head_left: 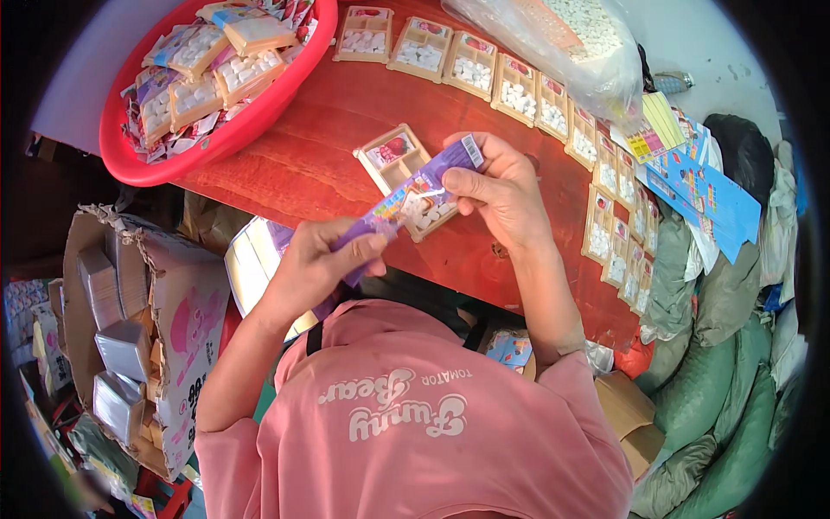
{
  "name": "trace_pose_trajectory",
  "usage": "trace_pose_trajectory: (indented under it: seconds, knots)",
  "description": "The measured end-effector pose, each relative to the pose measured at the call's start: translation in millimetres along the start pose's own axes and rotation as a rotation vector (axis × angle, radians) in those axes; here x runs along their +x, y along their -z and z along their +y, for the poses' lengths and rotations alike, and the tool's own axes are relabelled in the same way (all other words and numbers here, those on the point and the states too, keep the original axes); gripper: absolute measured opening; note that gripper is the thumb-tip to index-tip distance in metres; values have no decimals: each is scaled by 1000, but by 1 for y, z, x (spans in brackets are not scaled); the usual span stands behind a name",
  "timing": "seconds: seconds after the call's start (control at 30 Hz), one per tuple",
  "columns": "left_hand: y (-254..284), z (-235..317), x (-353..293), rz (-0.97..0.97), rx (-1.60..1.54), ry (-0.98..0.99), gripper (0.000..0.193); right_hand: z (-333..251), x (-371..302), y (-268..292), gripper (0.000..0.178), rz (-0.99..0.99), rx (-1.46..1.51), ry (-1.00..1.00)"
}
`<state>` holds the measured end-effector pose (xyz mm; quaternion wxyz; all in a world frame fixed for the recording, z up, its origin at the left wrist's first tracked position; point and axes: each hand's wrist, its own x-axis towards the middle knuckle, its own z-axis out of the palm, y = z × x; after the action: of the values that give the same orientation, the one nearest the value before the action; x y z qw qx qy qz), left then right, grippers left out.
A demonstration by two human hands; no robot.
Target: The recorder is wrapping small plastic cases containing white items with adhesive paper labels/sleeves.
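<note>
While the left hand (330, 258) and right hand (501, 180) pinch opposite ends of a purple strip (406, 197), a divided tray (411, 164) lies beneath.

My left hand (333, 255) and right hand (500, 183) pinch opposite ends of a purple printed strip (393, 208), slanting it above an open tray (403, 169) near the middle of the near edge of the red table (294, 156). White pieces show in the tray. Small filled trays (471, 67) line the far edge and curve down the right edge. A red basin (249, 114), heaped with packs, stands at the far left corner; a clear bag (605, 86) of white pieces slumps at the far right.
</note>
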<state>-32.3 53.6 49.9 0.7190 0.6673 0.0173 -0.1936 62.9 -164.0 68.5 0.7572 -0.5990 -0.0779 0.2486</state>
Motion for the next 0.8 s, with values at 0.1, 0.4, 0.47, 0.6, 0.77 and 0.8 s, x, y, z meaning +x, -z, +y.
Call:
trace_pose_trajectory:
  seconds: [0.1, 0.4, 0.47, 0.6, 0.77, 0.8]
  knots:
    - [1, -2, 14, 89, -376, 110, 25, 0, 7, 5, 19, 70, -108, 50]
    - [5, -8, 46, 278, -152, 95, 26, 21, 41, 35, 21, 217, -239, 33]
    - [3, -11, 51, 288, -109, 143, 24, 31, 44, 40, 22, 231, -257, 28]
    - [-1, -14, 57, 303, -64, 102, 25, 42, 46, 45, 19, 273, -301, 40]
    - [-4, -16, 62, 314, 61, 127, 24, 47, 47, 37, 15, 352, -562, 54]
    - [-4, -16, 62, 315, 60, 128, 24, 47, 45, 32, 16, 376, -686, 72]
